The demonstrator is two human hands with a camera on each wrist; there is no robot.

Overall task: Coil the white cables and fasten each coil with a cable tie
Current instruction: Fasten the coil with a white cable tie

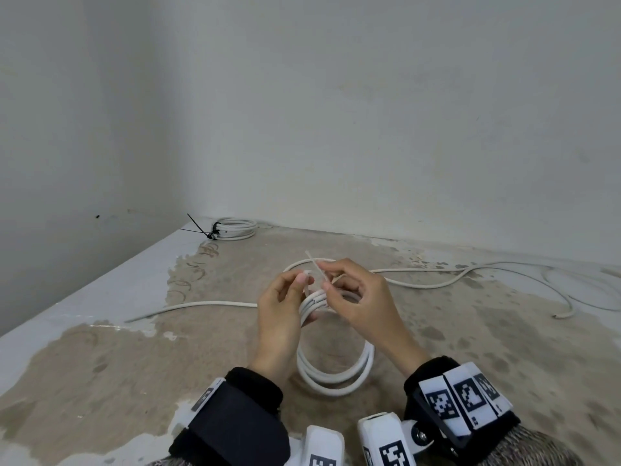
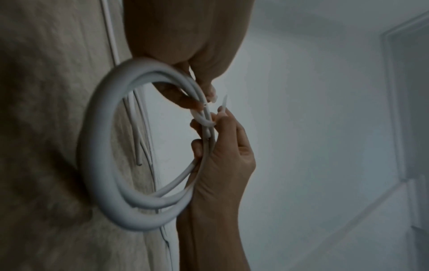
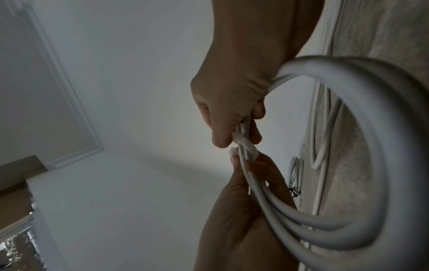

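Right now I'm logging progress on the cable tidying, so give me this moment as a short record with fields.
coil in hand: white cable coil, held upright over the floor
tie: white cable tie looped round the coil's top, tail sticking up
left hand: pinches the tie's head end and steadies the coil
right hand: pinches the tie's tail
finished coil: in the far corner, fastened with a black tie
loose cables: uncoiled on the floor

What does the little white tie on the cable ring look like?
The white cable tie is a thin, pale plastic strip. It loops round the top of the held cable coil, not yet pulled tight. The left hand pinches its head end; the right hand pinches its tail, which pokes up and away.
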